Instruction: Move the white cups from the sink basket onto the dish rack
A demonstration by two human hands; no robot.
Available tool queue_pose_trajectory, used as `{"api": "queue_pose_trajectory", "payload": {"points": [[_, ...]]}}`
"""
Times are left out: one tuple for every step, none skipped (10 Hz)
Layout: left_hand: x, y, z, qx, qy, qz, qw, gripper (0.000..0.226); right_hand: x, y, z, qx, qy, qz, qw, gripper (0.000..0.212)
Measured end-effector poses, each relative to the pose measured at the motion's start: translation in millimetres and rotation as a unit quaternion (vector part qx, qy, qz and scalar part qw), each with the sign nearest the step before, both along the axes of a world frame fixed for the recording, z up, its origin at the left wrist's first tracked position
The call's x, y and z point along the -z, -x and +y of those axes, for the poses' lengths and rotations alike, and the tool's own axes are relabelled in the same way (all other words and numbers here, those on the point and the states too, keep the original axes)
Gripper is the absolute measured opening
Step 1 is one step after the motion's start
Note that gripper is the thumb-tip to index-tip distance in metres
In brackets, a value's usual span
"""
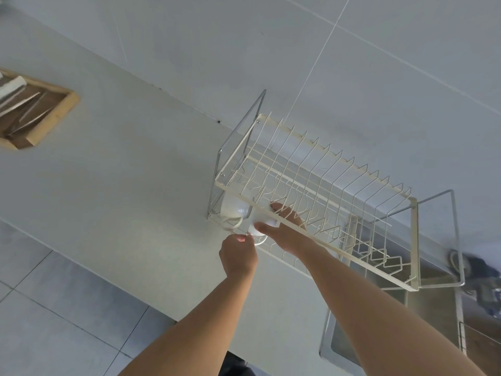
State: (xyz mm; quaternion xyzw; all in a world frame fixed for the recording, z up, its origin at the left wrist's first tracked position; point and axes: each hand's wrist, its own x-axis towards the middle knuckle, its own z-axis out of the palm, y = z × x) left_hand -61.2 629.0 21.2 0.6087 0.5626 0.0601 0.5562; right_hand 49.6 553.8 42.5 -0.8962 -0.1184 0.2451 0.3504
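Observation:
A cream wire dish rack (320, 198) with two tiers stands over the counter and the sink. One white cup (234, 208) lies on its side at the left end of the lower tier. Beside it is a second white cup (261, 225), which my right hand (284, 226) grips from the right under the top rail. My left hand (238, 255) is closed at this cup's handle, at the rack's front edge. The sink basket is out of sight.
A steel sink (349, 335) opens below the rack's right half. A wooden tray (63, 109) with cutlery sits at the far left of the grey counter (122, 185). A tiled wall (352, 63) rises behind the rack. A dark blurred object (485, 278) lies at the right edge.

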Motion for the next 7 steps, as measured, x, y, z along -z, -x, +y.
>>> {"api": "queue_pose_trajectory", "payload": {"points": [[0, 3, 1, 0.01, 0.002, -0.001, 1.0, 0.028, -2, 2, 0, -0.012, 0.013, -0.004, 1.0, 0.075], [0, 8, 3, 0.024, -0.001, -0.01, 1.0, 0.031, -3, 5, -2, -0.02, 0.017, 0.0, 1.0, 0.077], [0, 14, 4, 0.051, -0.005, -0.006, 0.999, 0.035, -6, 8, -5, -0.038, 0.048, -0.005, 0.998, 0.078], [1, 24, 7, 0.081, -0.031, 0.004, 0.996, 0.037, -11, 14, -9, -0.043, 0.063, -0.02, 0.997, 0.079], [-2, 33, 14, 0.117, -0.059, 0.002, 0.991, 0.038, -18, 24, -15, -0.029, 0.059, -0.021, 0.998, 0.081], [-4, 41, 22, 0.145, -0.094, -0.017, 0.985, 0.038, -24, 36, -23, -0.012, 0.067, -0.04, 0.997, 0.082], [-14, 50, 27, 0.172, -0.157, -0.016, 0.972, 0.036, -29, 47, -28, 0.009, 0.062, -0.072, 0.995, 0.081]]}}
